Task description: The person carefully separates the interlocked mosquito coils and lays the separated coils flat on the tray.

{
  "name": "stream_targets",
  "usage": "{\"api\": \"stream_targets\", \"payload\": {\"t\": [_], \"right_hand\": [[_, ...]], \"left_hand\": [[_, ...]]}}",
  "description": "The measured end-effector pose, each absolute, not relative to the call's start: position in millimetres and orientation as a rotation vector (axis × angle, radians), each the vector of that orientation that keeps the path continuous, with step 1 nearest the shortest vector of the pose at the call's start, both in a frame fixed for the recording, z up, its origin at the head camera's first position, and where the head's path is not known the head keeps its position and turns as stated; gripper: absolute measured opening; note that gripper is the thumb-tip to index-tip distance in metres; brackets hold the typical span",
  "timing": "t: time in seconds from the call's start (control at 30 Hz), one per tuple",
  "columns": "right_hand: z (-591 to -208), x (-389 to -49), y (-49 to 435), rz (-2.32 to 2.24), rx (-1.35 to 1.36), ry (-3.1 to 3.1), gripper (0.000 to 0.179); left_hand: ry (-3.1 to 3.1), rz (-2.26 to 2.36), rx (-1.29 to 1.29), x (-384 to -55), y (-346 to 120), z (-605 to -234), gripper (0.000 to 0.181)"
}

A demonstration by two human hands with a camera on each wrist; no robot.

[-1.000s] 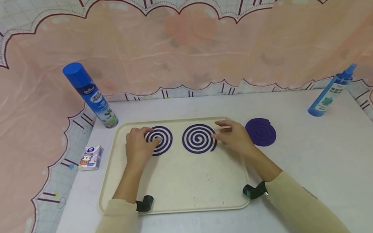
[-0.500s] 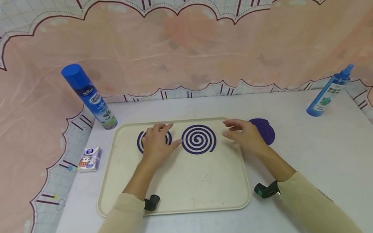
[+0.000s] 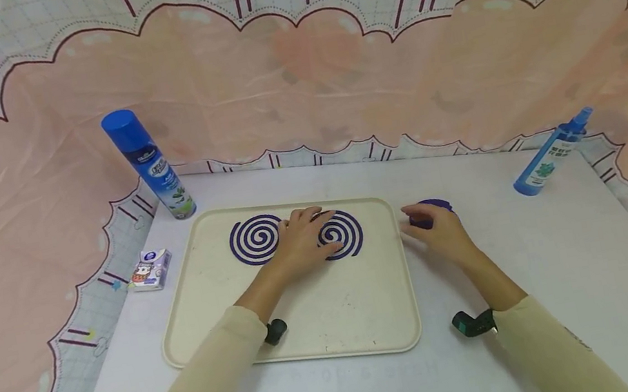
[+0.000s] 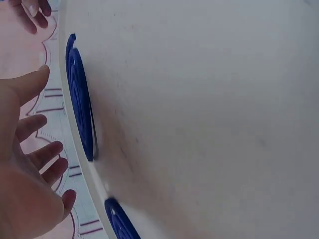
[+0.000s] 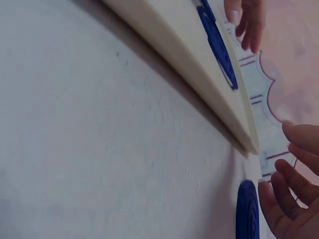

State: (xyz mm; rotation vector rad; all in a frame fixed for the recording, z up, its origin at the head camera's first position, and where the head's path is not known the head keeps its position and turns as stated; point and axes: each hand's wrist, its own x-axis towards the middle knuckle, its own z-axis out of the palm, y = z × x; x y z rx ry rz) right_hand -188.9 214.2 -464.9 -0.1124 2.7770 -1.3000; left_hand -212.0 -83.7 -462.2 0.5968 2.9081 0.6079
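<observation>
Left hand (image 3: 298,246) moved right, wrist view: apart from coil (image 4: 79,102)

There are two hands (image 3: 302,243) (image 3: 438,230), two wrist devices (image 3: 275,332) (image 3: 472,323), two flat spiral coils (image 3: 257,240) (image 3: 344,234), one thick coiled disc (image 5: 247,211) whose layers cannot be counted, one tray (image 3: 310,316), one tall can (image 3: 149,165), one spray bottle (image 3: 553,155), one small packet (image 3: 150,270) and one desk (image 3: 588,246).

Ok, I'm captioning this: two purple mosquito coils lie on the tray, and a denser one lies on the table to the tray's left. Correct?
Wrong side: the denser mosquito coil lies on the table right of the tray, as the head view shows. The rest holds.
</observation>
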Motion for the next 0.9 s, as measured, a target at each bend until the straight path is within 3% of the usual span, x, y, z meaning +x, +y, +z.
{"api": "stream_targets", "payload": {"t": [0.5,0.9], "right_hand": [[-464.3,-179.8,266.3,-1.320,0.004,2.823,0.047],[-463.7,-176.3,286.3,-1.292,0.218,2.750,0.058]], "left_hand": [[2.821,0.740,0.761,-223.6,-27.5,-456.7,0.066],[2.762,0.804,0.765,-231.1,21.6,-454.5,0.063]]}}
